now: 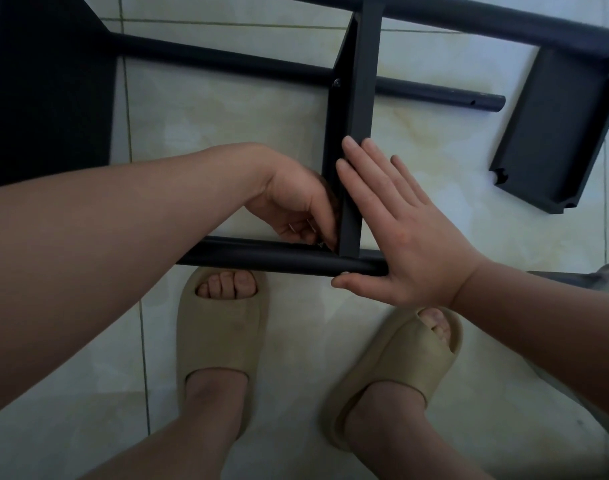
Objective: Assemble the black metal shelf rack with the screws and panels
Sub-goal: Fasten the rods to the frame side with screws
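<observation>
A black shelf panel stands on edge between black metal tubes. The near tube runs across just above my feet. A second tube and a third lie farther back. My right hand lies flat with straight fingers against the panel's right face, and its thumb touches the near tube. My left hand has its fingers curled at the panel's left side, where panel and near tube meet, pinching a small screw. A fitted screw shows higher on the panel.
A loose black panel lies on the tiled floor at the right. A large dark panel fills the left back. My feet in beige slippers stand just before the near tube.
</observation>
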